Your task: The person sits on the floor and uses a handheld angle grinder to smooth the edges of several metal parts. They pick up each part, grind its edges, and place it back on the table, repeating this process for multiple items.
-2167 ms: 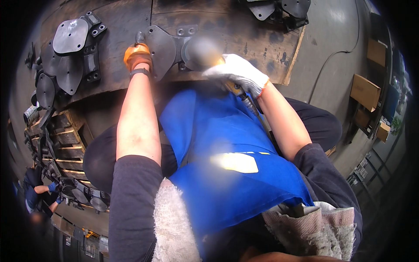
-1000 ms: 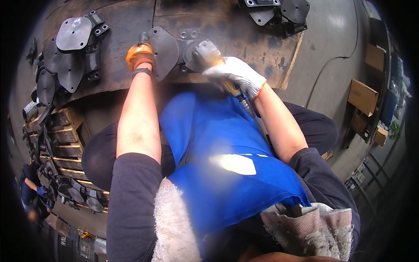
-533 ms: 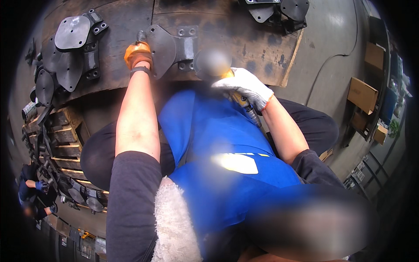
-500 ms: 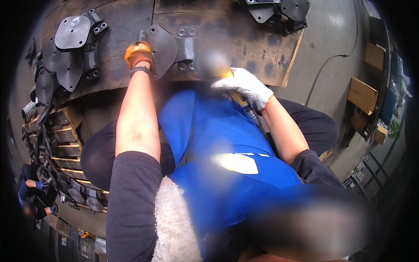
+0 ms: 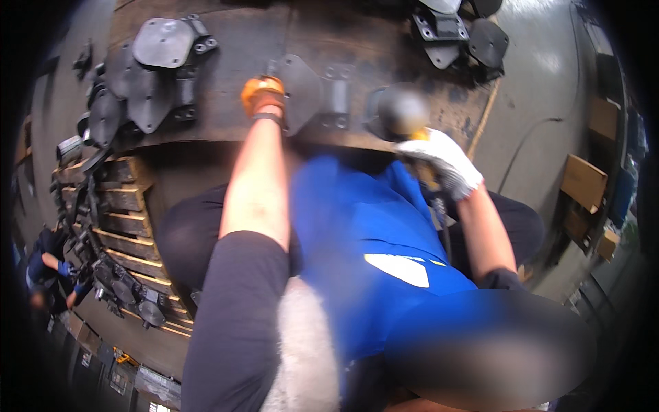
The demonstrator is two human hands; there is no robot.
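Note:
A dark metal bracket lies flat on the worn table, its rounded plate on the left and its base with several holes on the right. My left hand, in an orange glove, is closed at the plate's left edge; its fingertips are blurred. In my white-gloved right hand is a yellow handheld disc grinder. Its round head, smeared in the picture, is over the table's near edge, just right of the bracket and apart from it.
Similar brackets are piled on the table at the left, and another pile sits at the far right. A wooden pallet stands lower left, near another person. Cardboard boxes and a cable on the floor are at right.
The whole view has shifted, so table and hands appear farther right. My right hand has drawn the grinder a little away from the bracket; my left hand stays at the plate.

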